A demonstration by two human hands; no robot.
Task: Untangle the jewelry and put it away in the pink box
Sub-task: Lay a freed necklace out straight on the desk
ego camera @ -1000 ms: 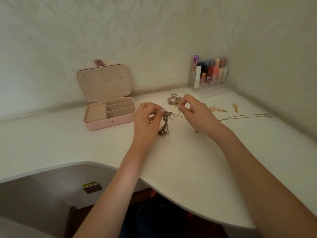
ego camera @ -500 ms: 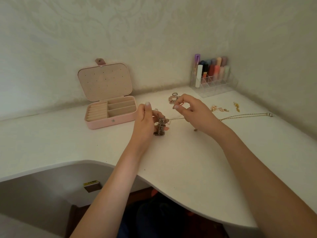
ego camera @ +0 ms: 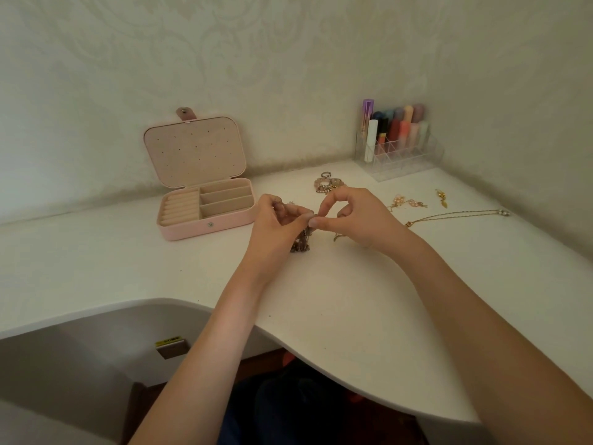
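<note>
Hands meet above the white surface (ego camera: 353, 316) — left hand (ego camera: 276, 226) and right hand (ego camera: 356, 216) both pinch the tangled jewelry (ego camera: 301, 240), fingers clamped on it, beside the open pink box (ego camera: 205, 226) — gold necklace (ego camera: 455, 216) lies apart

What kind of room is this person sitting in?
Probably a bedroom dressing corner or vanity at home. A clear organiser of lipsticks stands against the patterned wall, an open pink jewelry box sits on the white curved tabletop, and necklaces lie loose nearby.
</note>
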